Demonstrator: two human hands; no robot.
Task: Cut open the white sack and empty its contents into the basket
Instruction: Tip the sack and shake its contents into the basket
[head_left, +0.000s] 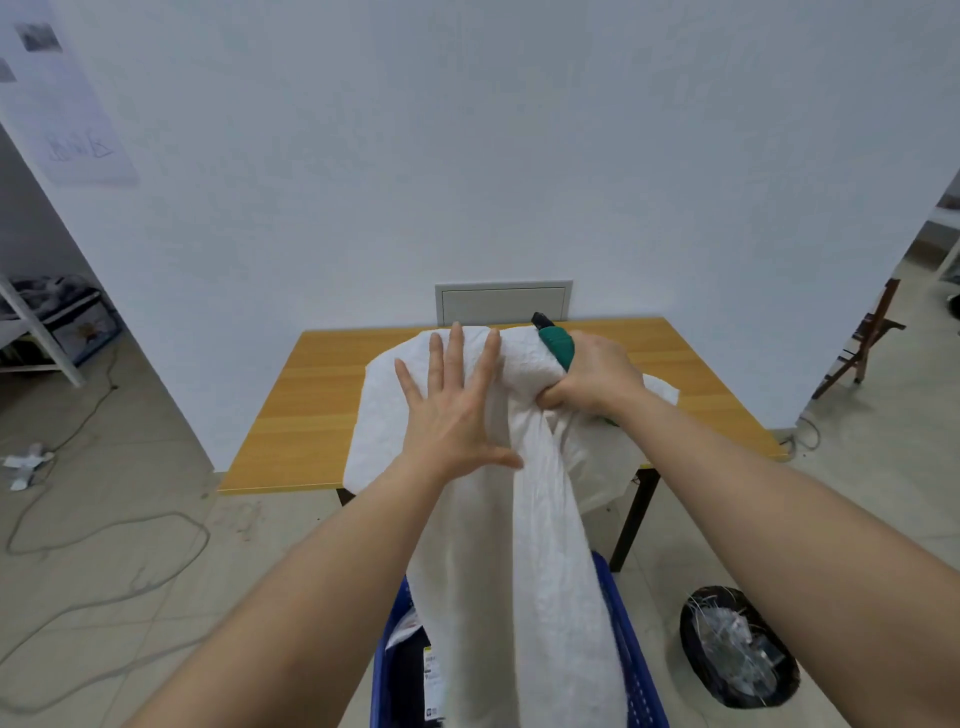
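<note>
White woven-plastic sack (519, 571) drapes off the wooden-topped table (311, 405), lower end hanging down into the blue plastic slatted basket (636, 665) below both forearms.

Head view, only cam:
- L hand (447, 410): flat, fingers (457, 348) splayed wide, palm pressing the sack's upper bulk onto the table. Holding nothing, just pinning.
- R hand (592, 374): fist closed on a bunch of sack fabric, and a green-handled cutter w/ dark tip (551, 340) sticks out the far side of the fist, tip pointing away from the person. Can't tell if the blade is out.
- Sack sits under L palm and inside R fist; the hands are close, w/ a ridge of cloth gathered between them running down toward the basket.
- Basket: some packaged items (415, 660) visible inside, left of the hanging sack. Mouth of the sack is hidden, so can't tell if it's cut open yet or how much is left inside.
- Black bin bag w/ clear plastic scraps (737, 649) on the floor, right of R forearm, apart from the basket.

Step in hand, my read: working contents down toward the basket end. To do it well: keep L palm sweeping toward the body, lift w/ R fist so the load slides, keep the cutter tip aimed off L fingers, keep the sack end over the basket.
</note>
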